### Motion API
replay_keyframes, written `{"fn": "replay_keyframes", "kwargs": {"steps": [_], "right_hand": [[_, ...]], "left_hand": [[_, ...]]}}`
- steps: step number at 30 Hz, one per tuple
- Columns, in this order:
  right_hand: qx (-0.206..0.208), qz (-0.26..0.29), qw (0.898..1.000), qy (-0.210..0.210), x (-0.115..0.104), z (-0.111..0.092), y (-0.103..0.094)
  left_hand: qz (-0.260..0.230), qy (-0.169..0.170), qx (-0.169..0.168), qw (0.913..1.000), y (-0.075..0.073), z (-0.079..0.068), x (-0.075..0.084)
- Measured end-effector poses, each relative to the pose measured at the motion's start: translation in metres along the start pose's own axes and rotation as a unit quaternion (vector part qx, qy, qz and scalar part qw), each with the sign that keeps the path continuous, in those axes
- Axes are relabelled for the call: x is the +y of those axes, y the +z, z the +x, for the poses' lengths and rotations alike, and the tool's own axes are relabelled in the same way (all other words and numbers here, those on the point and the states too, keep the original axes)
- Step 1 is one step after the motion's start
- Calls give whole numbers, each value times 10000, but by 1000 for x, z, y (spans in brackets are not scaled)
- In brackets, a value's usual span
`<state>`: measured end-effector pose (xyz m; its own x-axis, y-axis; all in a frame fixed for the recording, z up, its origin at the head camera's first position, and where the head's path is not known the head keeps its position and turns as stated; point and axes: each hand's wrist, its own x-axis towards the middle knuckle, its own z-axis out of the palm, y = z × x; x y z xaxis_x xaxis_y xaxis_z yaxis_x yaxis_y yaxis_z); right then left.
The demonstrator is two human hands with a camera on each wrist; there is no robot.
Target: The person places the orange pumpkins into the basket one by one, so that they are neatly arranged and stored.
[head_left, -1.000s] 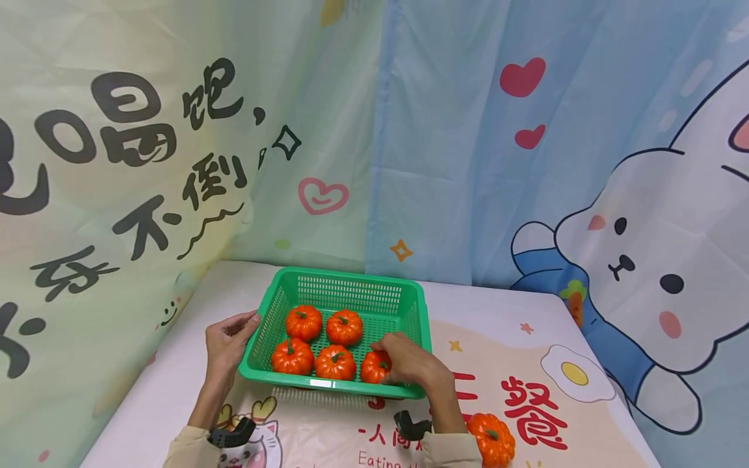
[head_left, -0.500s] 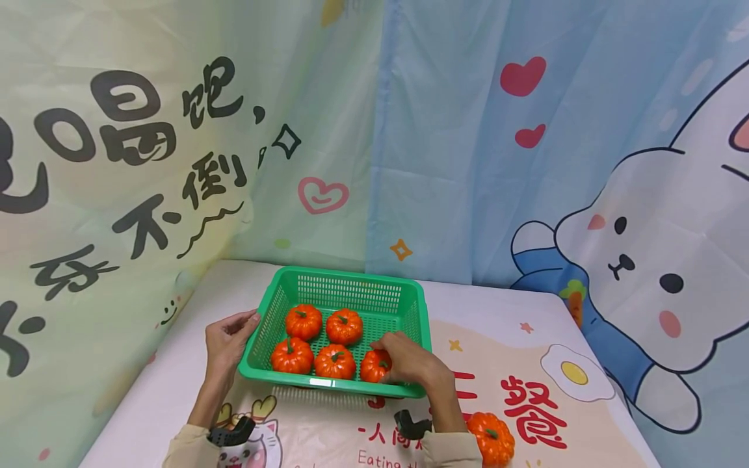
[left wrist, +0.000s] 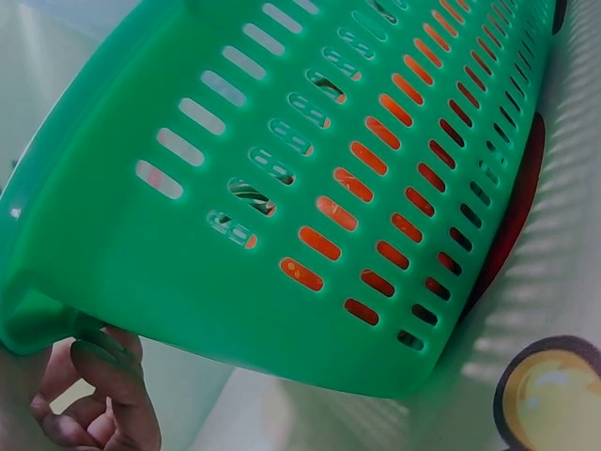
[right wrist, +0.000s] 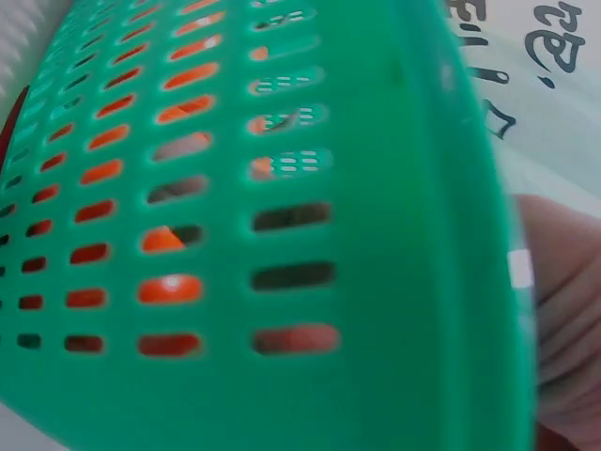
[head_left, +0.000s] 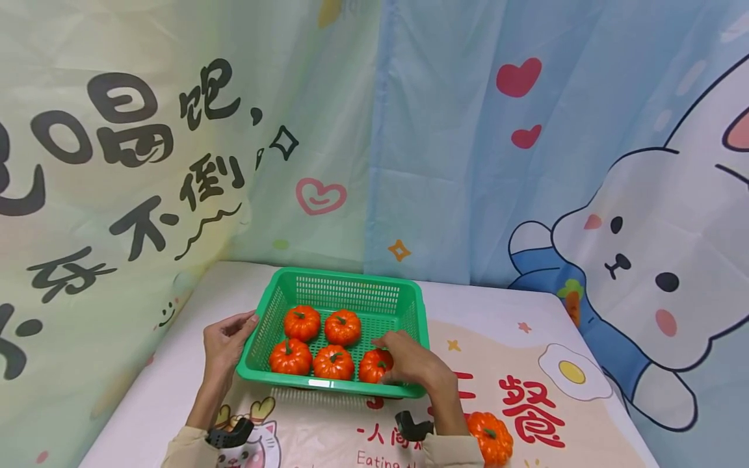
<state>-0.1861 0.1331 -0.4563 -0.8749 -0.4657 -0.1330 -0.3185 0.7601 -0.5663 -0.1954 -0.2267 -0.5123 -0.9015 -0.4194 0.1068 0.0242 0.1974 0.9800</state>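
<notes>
A green plastic basket (head_left: 346,276) stands on the table with several small orange pumpkins (head_left: 343,327) inside. My left hand (head_left: 225,344) grips its left rim; in the left wrist view the fingers (left wrist: 111,381) curl under the lip at the corner. Reaching over the front right corner, my right hand (head_left: 417,364) holds the front right pumpkin (head_left: 374,366) between fingers and thumb, low in the basket. The right wrist view shows mostly the basket's slotted wall (right wrist: 394,282), with part of the right hand (right wrist: 568,319) beyond its rim; the fingertips are hidden there.
Another orange pumpkin (head_left: 491,439) lies outside the basket, right of the right sleeve (head_left: 452,450). A printed cloth (head_left: 576,406) covers the table. Printed curtains (head_left: 433,162) hang behind and to the left.
The head view has shifted slightly. Both hands, the basket and the pumpkins keep practically the same places.
</notes>
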Motion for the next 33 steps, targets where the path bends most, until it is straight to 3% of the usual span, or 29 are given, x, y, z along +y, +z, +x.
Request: {"fn": "replay_keyframes", "kwargs": {"steps": [11, 18, 33], "right_hand": [[270, 228, 9992, 186, -7, -13, -15], [576, -3, 9982, 167, -8, -24, -25], [1058, 107, 9912, 789, 0, -58, -41]], "left_hand": [[76, -15, -6, 10000, -3, -2, 0], [57, 2, -54, 10000, -1, -2, -1], [138, 46, -4, 9999, -1, -3, 1]]}}
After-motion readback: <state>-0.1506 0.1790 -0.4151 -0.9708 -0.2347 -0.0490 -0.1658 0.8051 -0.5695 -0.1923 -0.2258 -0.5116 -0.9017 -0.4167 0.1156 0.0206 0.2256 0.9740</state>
